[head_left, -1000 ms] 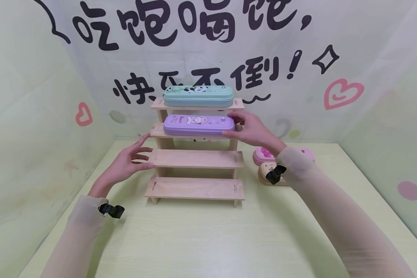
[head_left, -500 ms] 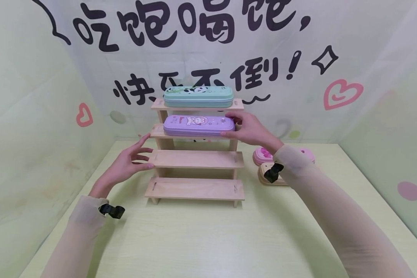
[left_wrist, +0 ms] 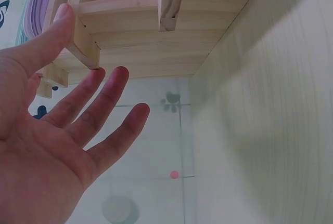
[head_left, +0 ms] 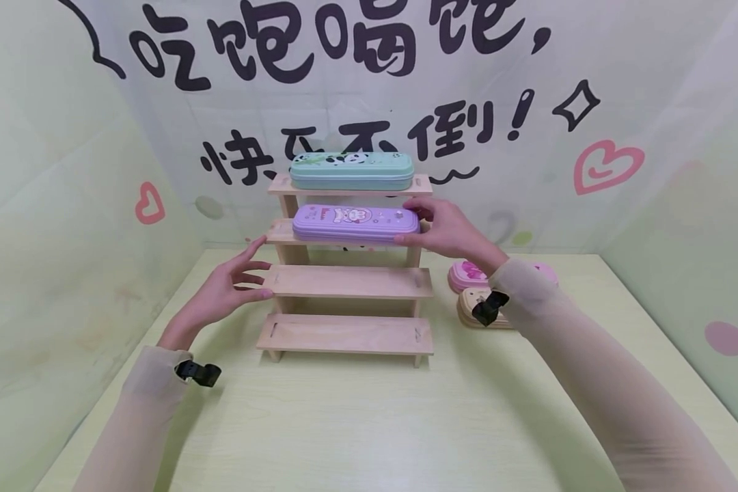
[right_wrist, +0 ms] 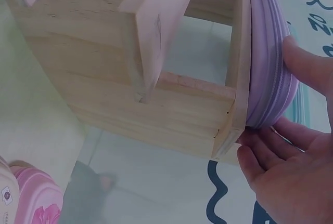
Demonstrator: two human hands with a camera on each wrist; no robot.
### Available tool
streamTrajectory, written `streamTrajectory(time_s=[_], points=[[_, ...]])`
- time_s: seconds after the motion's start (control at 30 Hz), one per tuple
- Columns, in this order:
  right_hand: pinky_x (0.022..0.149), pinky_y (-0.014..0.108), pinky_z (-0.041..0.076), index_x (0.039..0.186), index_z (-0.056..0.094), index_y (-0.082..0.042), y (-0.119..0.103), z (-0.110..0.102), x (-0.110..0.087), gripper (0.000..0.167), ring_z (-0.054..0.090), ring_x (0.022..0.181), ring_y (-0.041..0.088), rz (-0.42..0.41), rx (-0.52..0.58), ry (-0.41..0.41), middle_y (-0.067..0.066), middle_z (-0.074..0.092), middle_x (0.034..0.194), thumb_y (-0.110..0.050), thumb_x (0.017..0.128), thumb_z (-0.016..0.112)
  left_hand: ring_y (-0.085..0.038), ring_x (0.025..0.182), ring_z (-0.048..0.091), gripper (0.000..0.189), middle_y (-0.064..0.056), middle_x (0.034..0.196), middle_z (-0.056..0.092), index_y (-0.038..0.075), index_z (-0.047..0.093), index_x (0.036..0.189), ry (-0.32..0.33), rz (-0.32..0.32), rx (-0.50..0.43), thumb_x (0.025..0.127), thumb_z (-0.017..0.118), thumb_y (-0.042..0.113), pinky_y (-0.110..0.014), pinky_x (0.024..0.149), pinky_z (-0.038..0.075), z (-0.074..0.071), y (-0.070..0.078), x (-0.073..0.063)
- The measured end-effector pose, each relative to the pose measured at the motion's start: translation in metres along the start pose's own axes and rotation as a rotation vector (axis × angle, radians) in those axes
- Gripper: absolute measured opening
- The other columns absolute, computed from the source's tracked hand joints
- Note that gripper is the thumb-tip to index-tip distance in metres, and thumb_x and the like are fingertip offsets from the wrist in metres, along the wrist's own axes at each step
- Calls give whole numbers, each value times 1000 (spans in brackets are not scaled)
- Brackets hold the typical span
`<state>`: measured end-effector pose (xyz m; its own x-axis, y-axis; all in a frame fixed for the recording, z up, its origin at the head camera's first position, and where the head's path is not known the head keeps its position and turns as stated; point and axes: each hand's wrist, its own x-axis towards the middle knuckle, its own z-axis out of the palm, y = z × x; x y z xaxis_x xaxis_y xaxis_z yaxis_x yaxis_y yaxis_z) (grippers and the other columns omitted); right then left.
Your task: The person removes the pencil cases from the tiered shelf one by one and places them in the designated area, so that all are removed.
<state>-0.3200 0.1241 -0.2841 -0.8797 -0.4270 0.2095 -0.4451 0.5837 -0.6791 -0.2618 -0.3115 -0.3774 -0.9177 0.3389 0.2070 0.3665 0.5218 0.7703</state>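
Note:
In the head view a purple zippered pencil case (head_left: 350,223) with a cartoon print lies on the second step from the top of a wooden tiered rack (head_left: 347,281). My right hand (head_left: 445,229) grips its right end, thumb at the front and fingers behind; the right wrist view also shows the fingers at the case's end (right_wrist: 268,52). My left hand (head_left: 224,290) touches the left side of the rack. Its fingers are spread and fairly straight, with the thumb against a step edge in the left wrist view. A mint-green panda pencil case (head_left: 352,171) sits on the top step.
Right of the rack, a pink case (head_left: 465,273) and a cream case (head_left: 470,307) lie on the table (head_left: 344,424), partly hidden by my right forearm. Printed cloth walls (head_left: 676,171) stand at the back and both sides. Two lower steps sit below the purple case.
The purple pencil case has shifted slightly to the right along its step, and my right hand has moved right with it. My left hand stays in place against the rack.

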Motion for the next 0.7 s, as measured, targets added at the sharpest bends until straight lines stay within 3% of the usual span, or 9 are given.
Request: streamTrajectory(time_s=[0.27, 0.53, 0.7], points=[[104, 46, 50, 150, 53, 1, 0, 0, 2, 80, 60, 118, 30, 5, -7, -18, 16, 63, 136, -29, 86, 90, -38, 117, 68, 103, -23, 148, 56, 39, 20, 169, 0, -6, 0, 93, 83, 11, -40, 99, 58, 0, 1, 1], [109, 51, 48, 149, 54, 1, 3, 0, 2, 80, 58, 123, 32, 15, 19, -26, 17, 61, 138, -29, 85, 91, -40, 118, 67, 103, -23, 147, 57, 39, 19, 169, -3, -3, -1, 93, 83, 11, -43, 99, 57, 0, 0, 1], [100, 46, 49, 149, 55, -1, 5, -2, 0, 79, 57, 118, 31, 25, 46, -28, 14, 63, 135, -29, 84, 91, -40, 118, 67, 103, -23, 147, 57, 39, 19, 169, -4, 0, -3, 93, 83, 11, -39, 99, 58, 0, 0, 0]])
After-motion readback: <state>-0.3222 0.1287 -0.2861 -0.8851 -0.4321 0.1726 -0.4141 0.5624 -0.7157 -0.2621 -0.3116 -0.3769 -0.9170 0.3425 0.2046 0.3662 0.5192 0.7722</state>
